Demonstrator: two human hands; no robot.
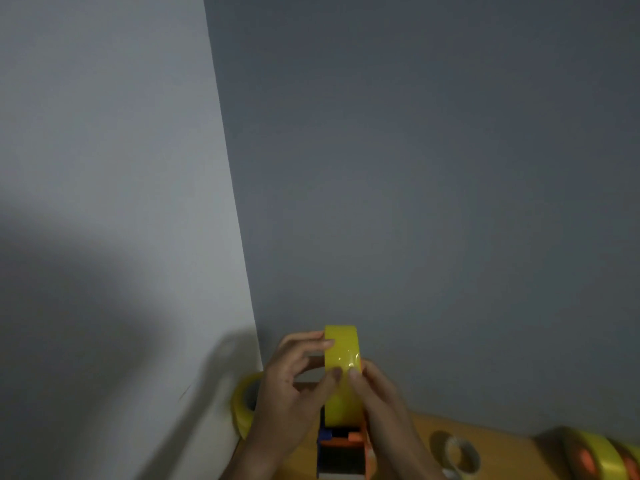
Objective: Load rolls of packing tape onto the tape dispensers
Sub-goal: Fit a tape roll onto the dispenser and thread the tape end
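Yellow tape roll (342, 372) on orange dispenser (346, 445) low in frame, left hand (291, 386) and right hand (384, 403) both pinching the roll, no readable writing

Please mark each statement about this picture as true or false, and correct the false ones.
1. Both hands hold the yellow tape roll. True: the left hand and the right hand pinch it.
2. The roll is mounted on a green dispenser. False: the dispenser is orange and blue.
3. Another yellow roll stands at the left, by the wall. True.
4. The clear roll is stacked on the held roll. False: it lies apart on the table, to the right.
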